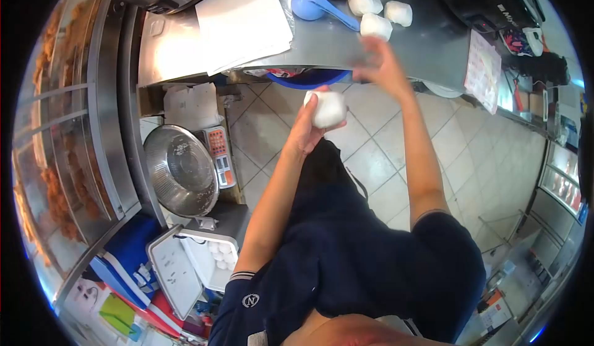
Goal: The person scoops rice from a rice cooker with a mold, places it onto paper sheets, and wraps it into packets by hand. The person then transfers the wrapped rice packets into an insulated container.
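Observation:
My left hand is wrapped round a white paper-wrapped bundle, held in front of my body below the counter's edge. My right hand is raised near that edge, blurred by motion, with thumb and fingers apart and no object visible between them. Just beyond its fingertips, three similar white bundles sit close together on the metal counter. A blue scoop lies beside them, its handle pointing toward the bundles. Further left is a stack of white paper sheets.
A metal bowl with white grains stands at lower left. Below it, an open white cooler box holds several white bundles. A glass food case runs along the left. Under the counter sits a blue basin. Cookers line the counter's back.

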Demonstrator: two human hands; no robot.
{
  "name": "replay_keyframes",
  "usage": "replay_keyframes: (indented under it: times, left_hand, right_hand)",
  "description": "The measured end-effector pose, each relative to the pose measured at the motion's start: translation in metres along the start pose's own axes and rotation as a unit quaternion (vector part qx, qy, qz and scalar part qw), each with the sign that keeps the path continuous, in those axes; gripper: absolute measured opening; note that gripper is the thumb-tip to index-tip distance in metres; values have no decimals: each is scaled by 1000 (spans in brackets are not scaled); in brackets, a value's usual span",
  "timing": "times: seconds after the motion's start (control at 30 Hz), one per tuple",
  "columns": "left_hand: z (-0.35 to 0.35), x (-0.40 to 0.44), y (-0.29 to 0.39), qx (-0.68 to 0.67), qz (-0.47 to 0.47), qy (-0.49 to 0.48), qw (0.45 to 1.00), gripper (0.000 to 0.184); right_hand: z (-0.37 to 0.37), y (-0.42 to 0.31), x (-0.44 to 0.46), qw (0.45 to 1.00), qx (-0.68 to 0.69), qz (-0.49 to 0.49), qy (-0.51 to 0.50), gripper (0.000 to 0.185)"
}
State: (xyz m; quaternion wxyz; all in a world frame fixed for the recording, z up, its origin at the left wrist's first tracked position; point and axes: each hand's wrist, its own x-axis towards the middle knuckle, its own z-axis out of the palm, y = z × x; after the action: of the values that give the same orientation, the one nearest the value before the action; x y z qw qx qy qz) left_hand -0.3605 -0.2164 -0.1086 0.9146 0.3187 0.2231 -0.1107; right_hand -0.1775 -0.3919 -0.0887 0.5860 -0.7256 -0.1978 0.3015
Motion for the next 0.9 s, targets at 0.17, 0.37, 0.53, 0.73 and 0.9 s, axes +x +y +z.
replay_keyframes:
  times: [0.17, 0.37, 0.53, 0.73, 0.9]
  left_hand:
    - [-23, -57, 5, -28, -20, 8, 999, 66]
    - [-98, -171, -24, -83, -7, 171, 982, 68]
    - [-149, -282, -70, -171, 135, 396, 892, 62]
    - [-208, -416, -127, -226, 313, 514, 766, 67]
    - [-284, -538, -188, -175, 337, 615, 692, 64]
  right_hand:
    - [-63, 66, 82, 861, -442, -170, 187, 81]
    - [-60, 88, 61, 947, -297, -36, 114, 78]
    - [64, 49, 5, 957, 204, 187, -88, 51]
    - [339, 18, -48, 820, 177, 211, -501, 64]
    - [558, -42, -137, 711, -58, 61, -698, 68]
